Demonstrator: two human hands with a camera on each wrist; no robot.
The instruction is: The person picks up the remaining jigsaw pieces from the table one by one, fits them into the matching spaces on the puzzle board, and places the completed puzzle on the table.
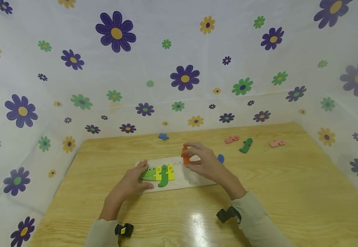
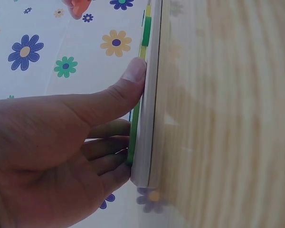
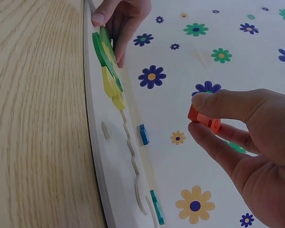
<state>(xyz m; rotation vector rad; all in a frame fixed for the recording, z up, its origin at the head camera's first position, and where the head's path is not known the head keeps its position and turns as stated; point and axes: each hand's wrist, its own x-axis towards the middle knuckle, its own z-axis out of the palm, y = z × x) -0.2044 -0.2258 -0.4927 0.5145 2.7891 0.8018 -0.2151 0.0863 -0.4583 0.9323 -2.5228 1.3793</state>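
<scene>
A pale wooden puzzle board (image 1: 182, 181) lies on the table, with a green crocodile head (image 1: 148, 174), yellow pieces (image 1: 171, 172) and a green leg piece (image 1: 164, 176) set together at its left part. My left hand (image 1: 133, 180) rests over the board's left end, thumb near the front edge and fingers toward the far edge, around the crocodile head. Above the middle of the board my right hand (image 1: 205, 163) pinches an orange puzzle piece (image 1: 185, 155) between thumb and fingertips. In the right wrist view the orange piece (image 3: 204, 118) is held clear of the board.
Loose pieces lie on the table behind the board: a blue one (image 1: 163, 136), two pink ones (image 1: 232, 139) and a green leg (image 1: 246, 145). Another blue piece (image 1: 221, 158) shows beside my right hand. A flowered white cloth (image 1: 154, 85) rises behind the table (image 1: 290, 185).
</scene>
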